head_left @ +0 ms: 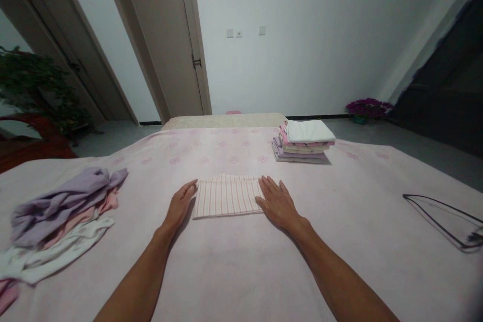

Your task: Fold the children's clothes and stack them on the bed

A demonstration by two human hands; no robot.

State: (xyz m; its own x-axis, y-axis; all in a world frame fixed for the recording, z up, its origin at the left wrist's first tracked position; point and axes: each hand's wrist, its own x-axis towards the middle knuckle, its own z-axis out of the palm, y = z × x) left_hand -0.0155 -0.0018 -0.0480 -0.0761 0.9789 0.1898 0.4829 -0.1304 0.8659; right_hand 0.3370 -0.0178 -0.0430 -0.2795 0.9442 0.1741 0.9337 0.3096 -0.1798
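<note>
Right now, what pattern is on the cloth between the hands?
Reddish stripes on a pale cloth, seen best in the head view.

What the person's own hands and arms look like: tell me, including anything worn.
The left hand and right hand are bare, five-fingered and ungloved, with no ring, watch or bracelet to be seen. The left forearm and right forearm show no sleeve, cable or clear marking.
</note>
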